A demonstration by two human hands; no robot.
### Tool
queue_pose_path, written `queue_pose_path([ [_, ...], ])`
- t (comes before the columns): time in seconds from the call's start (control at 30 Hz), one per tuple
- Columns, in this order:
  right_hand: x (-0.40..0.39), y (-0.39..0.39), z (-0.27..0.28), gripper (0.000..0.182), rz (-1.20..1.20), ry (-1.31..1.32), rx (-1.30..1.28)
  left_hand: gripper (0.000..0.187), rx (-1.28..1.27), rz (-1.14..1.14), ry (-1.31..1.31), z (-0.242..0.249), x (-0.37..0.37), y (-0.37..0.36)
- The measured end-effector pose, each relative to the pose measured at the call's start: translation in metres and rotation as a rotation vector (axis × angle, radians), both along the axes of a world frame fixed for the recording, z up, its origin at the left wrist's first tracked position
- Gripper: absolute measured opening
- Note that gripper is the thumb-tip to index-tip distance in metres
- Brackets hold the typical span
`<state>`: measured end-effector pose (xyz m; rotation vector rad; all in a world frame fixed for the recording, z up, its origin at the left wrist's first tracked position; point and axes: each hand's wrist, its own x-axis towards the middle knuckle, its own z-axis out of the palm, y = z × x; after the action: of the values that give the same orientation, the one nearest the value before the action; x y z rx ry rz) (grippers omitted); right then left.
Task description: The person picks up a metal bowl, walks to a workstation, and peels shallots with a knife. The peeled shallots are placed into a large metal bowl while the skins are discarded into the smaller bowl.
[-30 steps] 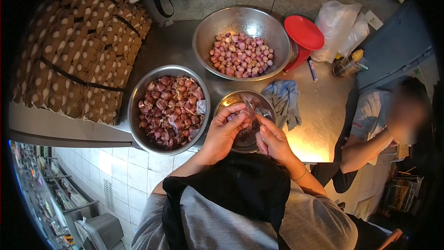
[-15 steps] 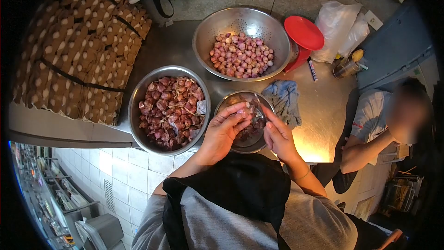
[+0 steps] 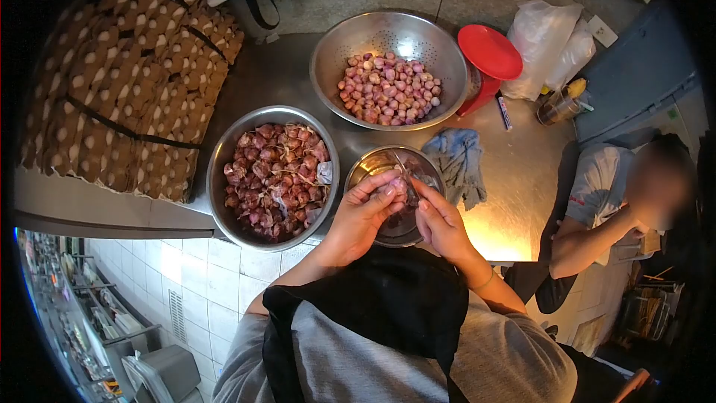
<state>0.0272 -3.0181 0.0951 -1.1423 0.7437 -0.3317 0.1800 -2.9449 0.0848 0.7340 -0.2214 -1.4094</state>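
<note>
My left hand (image 3: 361, 216) pinches a pinkish shallot (image 3: 399, 188) over a small metal bowl (image 3: 401, 237). Close on its right, my right hand (image 3: 443, 225) is closed round a small knife (image 3: 403, 164), whose blade points up and left beside the shallot. Dark skins lie inside the small bowl, partly hidden by my hands. To the left stands a metal bowl (image 3: 216, 205) full of unpeeled reddish shallots (image 3: 262, 172). Behind, a metal colander (image 3: 335, 41) holds peeled pink shallots (image 3: 388, 88).
Stacked egg trays (image 3: 127, 82) stand at the left. A blue-grey cloth (image 3: 456, 160), a red scale (image 3: 490, 52), a marker (image 3: 505, 113), plastic bags (image 3: 543, 45) and a container (image 3: 558, 108) are on the right. A seated person (image 3: 597, 194) is at the far right.
My right hand has moved left, closer to my left hand, and the knife now reaches the shallot. The seated person's head and arm have shifted slightly.
</note>
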Motion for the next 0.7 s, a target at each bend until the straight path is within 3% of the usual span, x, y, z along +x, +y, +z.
queue_pose_path([
  [0.07, 0.000, 0.002, 0.000, 0.041, 0.013, -0.002, -0.110, 0.026, -0.001, 0.024, 0.044, 0.000, -0.001, -0.001],
  [0.23, 0.007, 0.002, -0.005, 0.042, 0.052, -0.150, -0.706, 0.025, 0.026, 0.048, 0.122, -0.005, -0.002, -0.001],
  [0.47, 0.004, 0.002, -0.006, 0.040, 0.030, -0.156, -0.506, 0.024, 0.028, 0.028, 0.135, -0.004, 0.000, -0.001],
  [0.63, 0.006, 0.002, 0.003, 0.041, 0.068, -0.089, -0.734, 0.027, 0.048, 0.073, 0.129, -0.005, -0.001, -0.002],
  [0.7, 0.004, 0.000, -0.008, 0.041, 0.041, -0.117, -0.453, 0.027, 0.031, 0.038, 0.122, -0.005, 0.000, -0.001],
])
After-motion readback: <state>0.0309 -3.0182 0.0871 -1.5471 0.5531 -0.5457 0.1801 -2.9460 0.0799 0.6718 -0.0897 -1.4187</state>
